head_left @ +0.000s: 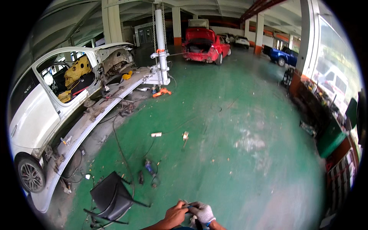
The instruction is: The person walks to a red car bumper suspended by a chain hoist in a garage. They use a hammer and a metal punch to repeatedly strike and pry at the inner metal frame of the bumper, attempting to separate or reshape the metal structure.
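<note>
At the lower edge my bare left hand (pixel 175 214) and my right hand (pixel 204 213), in a pale grey work glove with a blue cuff, meet in front of me. The fingers of both are closed around something small and dark between them, too small and covered to name. Below the hands hangs a whitish, cloth-like thing, partly hidden by them. Nearest on the floor, to the left, is a black chair (pixel 109 193) tipped over on its side.
A blue corded power tool (pixel 150 167), a white power strip (pixel 156 134) and cables lie on the green floor (pixel 230 168). At left a stripped white car (pixel 38 111) rests on a frame-pulling bench (pixel 74 142) beside a chained post (pixel 161 42). A red car (pixel 199 46) stands behind; a cluttered workbench (pixel 322 97) lines the right.
</note>
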The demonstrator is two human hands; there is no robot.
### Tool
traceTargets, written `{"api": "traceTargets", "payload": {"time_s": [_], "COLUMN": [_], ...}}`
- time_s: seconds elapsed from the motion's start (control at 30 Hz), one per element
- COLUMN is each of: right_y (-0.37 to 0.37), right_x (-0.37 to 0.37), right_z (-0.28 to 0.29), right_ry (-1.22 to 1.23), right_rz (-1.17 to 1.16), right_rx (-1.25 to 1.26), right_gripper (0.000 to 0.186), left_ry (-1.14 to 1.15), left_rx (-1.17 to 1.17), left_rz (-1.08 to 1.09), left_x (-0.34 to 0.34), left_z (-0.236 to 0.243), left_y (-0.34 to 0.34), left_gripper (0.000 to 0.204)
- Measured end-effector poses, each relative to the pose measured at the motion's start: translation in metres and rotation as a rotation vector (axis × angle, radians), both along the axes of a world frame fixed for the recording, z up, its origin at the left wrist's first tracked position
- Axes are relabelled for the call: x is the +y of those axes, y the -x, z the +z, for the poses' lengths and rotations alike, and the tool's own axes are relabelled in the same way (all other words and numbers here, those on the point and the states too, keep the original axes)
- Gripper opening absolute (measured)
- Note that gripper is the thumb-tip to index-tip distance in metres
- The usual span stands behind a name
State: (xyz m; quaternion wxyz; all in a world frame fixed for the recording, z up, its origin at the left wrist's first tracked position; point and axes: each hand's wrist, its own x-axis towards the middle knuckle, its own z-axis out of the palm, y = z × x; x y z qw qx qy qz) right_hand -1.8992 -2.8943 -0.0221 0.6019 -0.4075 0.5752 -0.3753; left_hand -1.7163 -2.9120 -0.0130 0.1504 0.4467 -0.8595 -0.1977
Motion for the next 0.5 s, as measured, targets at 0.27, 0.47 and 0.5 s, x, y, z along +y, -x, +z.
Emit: {"api": "traceTargets", "payload": {"time_s": [0.27,0.47,0.5], "right_y": [0.084,0.163,0.182], "right_x": [-0.244,-0.447,-0.482], "right_z": [-0.016,-0.031,-0.039], "right_ry": [0.356,0.135,0.161], "right_rz": [0.275,0.222,0.189], "right_rx": [0.566,0.561,0.53], "right_gripper": [0.024,0.025,0.026], "left_ry": [-0.204,-1.4,-1.567], "left_rx": [0.33,0.942,1.009], "left_rz": [0.322,0.238,0.199], "left_x": [-0.233,-0.465,-0.51], "left_z": [-0.083,-0.042,-0.039], "left_y": [0.087,0.152,0.16], "left_gripper": [0.016,0.019,0.017]}}
